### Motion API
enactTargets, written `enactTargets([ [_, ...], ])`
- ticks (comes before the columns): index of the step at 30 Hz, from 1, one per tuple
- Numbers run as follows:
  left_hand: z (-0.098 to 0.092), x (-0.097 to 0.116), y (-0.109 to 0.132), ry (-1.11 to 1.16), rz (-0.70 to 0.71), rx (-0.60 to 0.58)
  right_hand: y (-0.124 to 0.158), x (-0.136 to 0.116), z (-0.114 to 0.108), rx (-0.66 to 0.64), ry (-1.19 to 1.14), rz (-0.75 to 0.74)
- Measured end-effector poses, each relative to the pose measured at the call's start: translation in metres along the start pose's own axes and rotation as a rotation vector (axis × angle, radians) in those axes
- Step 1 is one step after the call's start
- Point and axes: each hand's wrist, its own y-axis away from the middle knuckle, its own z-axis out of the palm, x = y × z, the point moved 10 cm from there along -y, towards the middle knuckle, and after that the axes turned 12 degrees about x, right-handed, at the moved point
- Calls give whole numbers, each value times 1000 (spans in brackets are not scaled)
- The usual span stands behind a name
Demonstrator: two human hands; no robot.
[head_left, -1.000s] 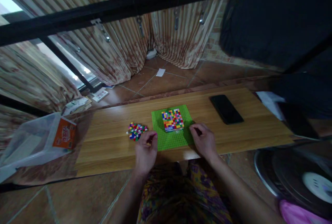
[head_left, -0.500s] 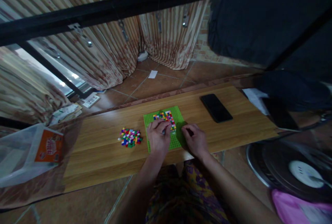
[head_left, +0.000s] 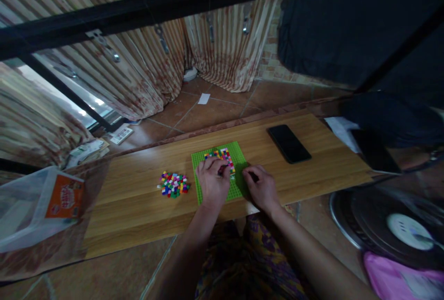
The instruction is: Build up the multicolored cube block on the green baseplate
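Note:
A green studded baseplate (head_left: 237,152) lies on the wooden board, with small multicoloured bricks (head_left: 227,154) set on it in a block. Over the plate's left half is my left hand (head_left: 212,182), fingers curled and pinched beside the bricks; whatever sits between the fingertips is hidden. My right hand (head_left: 262,186) rests at the plate's right edge, its thumb and fingers pressed together, and I cannot make out anything in them. To the left of the plate lies a loose pile of tiny coloured bricks (head_left: 174,184).
A black phone (head_left: 289,143) lies right of the plate on the wooden board (head_left: 138,198). A clear plastic bin (head_left: 31,203) with an orange label stands at the left. Another person's dark-clothed leg (head_left: 391,117) and a second dark device (head_left: 374,152) are at the right.
My left hand's fingers have shifted slightly over the bricks, thumb and forefinger a little to the right. My right hand stays in nearly the same place. The view has tilted slightly.

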Motion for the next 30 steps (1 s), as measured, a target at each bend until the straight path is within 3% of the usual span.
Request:
enactTargets([
  [30,-2,15,31,-22,272,-26,1,3,1,-5,17,-4],
])
